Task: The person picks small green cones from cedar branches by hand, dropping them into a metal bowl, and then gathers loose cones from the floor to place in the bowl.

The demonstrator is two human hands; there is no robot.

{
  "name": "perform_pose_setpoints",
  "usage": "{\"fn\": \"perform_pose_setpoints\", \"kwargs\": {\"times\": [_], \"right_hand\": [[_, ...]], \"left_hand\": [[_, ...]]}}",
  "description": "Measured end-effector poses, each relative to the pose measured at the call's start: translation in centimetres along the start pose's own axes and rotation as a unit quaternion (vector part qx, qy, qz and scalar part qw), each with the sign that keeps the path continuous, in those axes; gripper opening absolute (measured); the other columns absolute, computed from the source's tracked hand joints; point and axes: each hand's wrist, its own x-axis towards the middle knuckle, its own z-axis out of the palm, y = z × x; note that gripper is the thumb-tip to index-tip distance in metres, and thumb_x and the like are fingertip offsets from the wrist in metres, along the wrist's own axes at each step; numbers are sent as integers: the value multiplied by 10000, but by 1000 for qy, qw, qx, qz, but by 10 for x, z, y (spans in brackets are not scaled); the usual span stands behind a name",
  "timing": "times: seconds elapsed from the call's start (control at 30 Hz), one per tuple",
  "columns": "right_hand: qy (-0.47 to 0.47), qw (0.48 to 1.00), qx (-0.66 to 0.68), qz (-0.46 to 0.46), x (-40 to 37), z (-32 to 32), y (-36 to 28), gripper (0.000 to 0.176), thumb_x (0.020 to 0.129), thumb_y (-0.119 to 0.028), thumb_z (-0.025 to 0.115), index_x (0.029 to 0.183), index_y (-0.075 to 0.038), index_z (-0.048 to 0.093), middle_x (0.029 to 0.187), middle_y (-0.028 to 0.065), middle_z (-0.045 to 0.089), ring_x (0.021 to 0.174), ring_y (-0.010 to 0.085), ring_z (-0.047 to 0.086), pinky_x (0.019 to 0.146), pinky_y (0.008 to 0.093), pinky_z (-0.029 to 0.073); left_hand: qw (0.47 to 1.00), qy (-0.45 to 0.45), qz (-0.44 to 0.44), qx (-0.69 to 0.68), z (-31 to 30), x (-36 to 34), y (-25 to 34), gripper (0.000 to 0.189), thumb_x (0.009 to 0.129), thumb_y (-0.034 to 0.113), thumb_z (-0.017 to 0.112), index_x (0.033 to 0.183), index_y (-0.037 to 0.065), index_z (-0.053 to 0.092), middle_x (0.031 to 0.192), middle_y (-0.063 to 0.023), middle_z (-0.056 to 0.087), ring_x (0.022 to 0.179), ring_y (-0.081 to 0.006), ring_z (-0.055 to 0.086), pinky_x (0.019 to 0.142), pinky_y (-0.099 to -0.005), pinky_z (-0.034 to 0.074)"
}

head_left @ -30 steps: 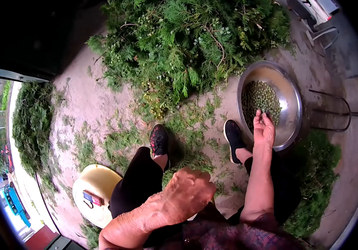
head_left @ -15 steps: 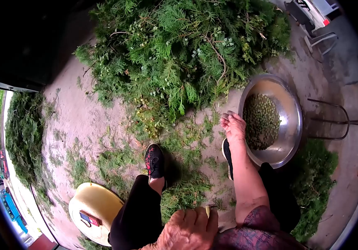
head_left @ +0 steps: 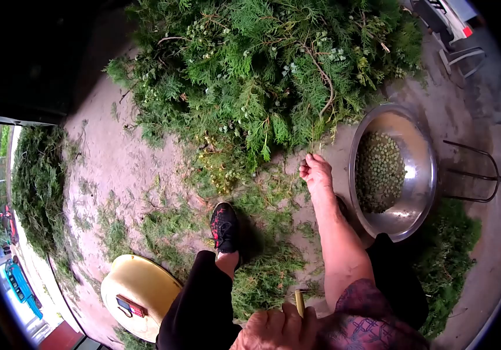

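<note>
My right hand (head_left: 317, 171) reaches out toward the front edge of a large pile of green conifer branches (head_left: 250, 81). Its fingers are pinched at a thin sprig; whether they grip it firmly is hard to see. Right of it, a wide metal basin (head_left: 418, 192) holds many small round green cones (head_left: 381, 166). At the bottom, close to my body, my left hand (head_left: 279, 331) is closed around a small tool with a yellowish handle (head_left: 300, 303) and a dark tip.
Loose green sprigs (head_left: 268, 274) litter the floor around my shoes (head_left: 224, 226). A yellow basin (head_left: 139, 274) with a red device (head_left: 131, 306) on it sits lower left. Another branch pile (head_left: 37, 186) lies far left. A metal frame (head_left: 484, 175) stands right of the metal basin.
My right hand has moved away from the metal basin's rim to the branch pile's edge, its fingers now pinched. The view has shifted slightly, and more of the yellowish handle shows.
</note>
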Motion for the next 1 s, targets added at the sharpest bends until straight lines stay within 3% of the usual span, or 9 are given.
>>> {"fn": "perform_pose_setpoints", "kwargs": {"times": [0.3, 0.43, 0.5, 0.57, 0.63, 0.7, 0.83, 0.9, 1.0], "right_hand": [[-140, 988, 71, -3, -138, -29, 12, 43, 855, -106, 573, 840, -71, 553, 718, 35, 551, 595, 130, 502, 538, 268, 433], [-187, 979, 72, -40, -198, -9, -14, 56, 851, -110, 578, 843, -55, 570, 732, 44, 560, 608, 130, 494, 549, 266, 417], [-205, 973, 54, -94, -227, 3, -25, 124, 838, -89, 588, 916, 4, 615, 738, 72, 609, 561, 126, 526, 511, 246, 423], [-194, 972, 13, -134, -258, 16, -38, 136, 827, -84, 599, 917, 16, 621, 746, 78, 614, 572, 114, 531, 517, 236, 423], [-171, 959, -88, -206, -289, 27, -49, 150, 831, -81, 599, 941, 17, 629, 764, 58, 620, 595, 106, 541, 535, 229, 430], [-148, 928, -184, -288, -315, 34, -56, 149, 832, -75, 598, 941, 22, 630, 775, 38, 622, 607, 106, 545, 540, 231, 432], [-127, 709, -434, -541, -338, 35, -73, 205, 757, 4, 626, 962, 10, 623, 727, 87, 608, 577, 138, 545, 532, 245, 437], [-167, 718, -454, -500, -347, 34, -83, 224, 731, -10, 648, 954, -1, 627, 759, 108, 605, 615, 159, 566, 568, 260, 449], [-234, 765, -443, -405, -358, 30, -111, 241, 744, -32, 653, 977, 12, 614, 829, 87, 601, 682, 142, 580, 621, 249, 458]], "left_hand": [[997, -26, 12, 72, 14, -4, -2, 263, 701, 134, 560, 950, 57, 600, 680, -39, 519, 654, -179, 554, 583, -295, 441], [982, 163, -95, 31, 5, 3, -15, 232, 740, 110, 607, 958, 33, 591, 802, -101, 600, 745, -271, 577, 662, -347, 466], [937, 305, -117, -124, 0, 9, -25, 289, 758, 102, 613, 1026, -1, 579, 894, -143, 623, 826, -277, 594, 728, -318, 470], [846, 326, -157, -391, 4, 17, -36, 365, 821, 162, 625, 1131, -13, 539, 1009, -117, 621, 964, -166, 562, 829, -285, 437], [762, 336, -143, -534, -7, 22, -29, 432, 816, 211, 645, 1154, -25, 514, 1060, -116, 595, 990, -171, 540, 857, -295, 422], [761, 374, -109, -519, -10, 24, -27, 633, 789, 261, 674, 1236, -83, 386, 997, -183, 596, 882, -177, 570, 768, -285, 464], [722, 391, -119, -559, -17, 15, -21, 419, 811, 190, 640, 1104, -65, 483, 865, -85, 605, 749, -122, 530, 655, -256, 440], [643, 404, -104, -643, -13, 15, -24, 318, 821, 150, 613, 1051, -47, 517, 861, -65, 608, 748, -112, 529, 657, -252, 437], [662, 392, -103, -630, -13, 12, -27, 206, 849, 113, 557, 1008, -17, 565, 853, -22, 615, 731, -90, 527, 671, -224, 427]]}}
